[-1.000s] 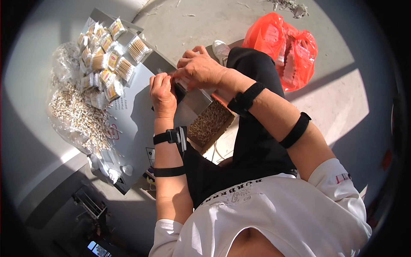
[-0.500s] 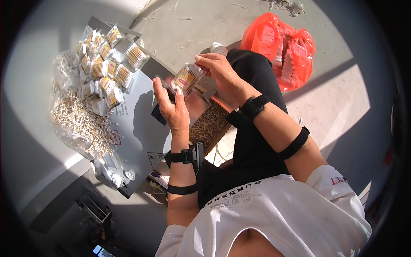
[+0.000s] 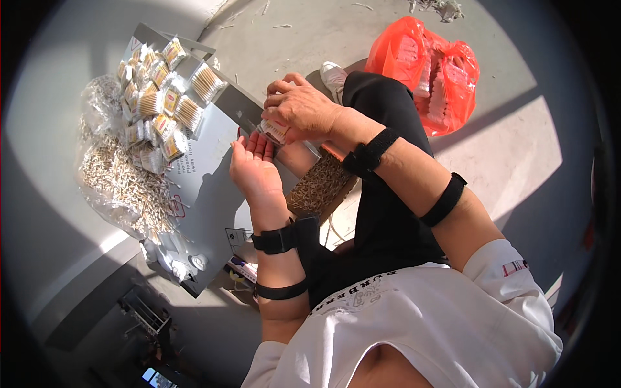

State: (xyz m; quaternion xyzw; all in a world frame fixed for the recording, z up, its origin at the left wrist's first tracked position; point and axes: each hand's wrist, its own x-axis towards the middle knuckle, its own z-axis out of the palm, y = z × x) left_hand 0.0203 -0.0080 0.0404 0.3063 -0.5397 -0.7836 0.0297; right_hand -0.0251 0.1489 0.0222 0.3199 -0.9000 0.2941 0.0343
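Just above the middle of the frame, the right grip covers part of the small clear packet. The left wrist hides one end of the swab-filled box. At lower left, a dark rack is too dim to make out; the bottom edge cuts off a lit screen, the top edge pale scraps.

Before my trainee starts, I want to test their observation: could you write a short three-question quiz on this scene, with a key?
1. Which hand grips the small clear plastic packet of cotton swabs?
2. True or false: the translucent red plastic bag is on the person's right.
3. Heaped beside the loose white-tipped swabs on the grey table are: a) metal cans, b) filled clear packets, c) folded towels.
Key: 1. Right hand. 2. True. 3. b.
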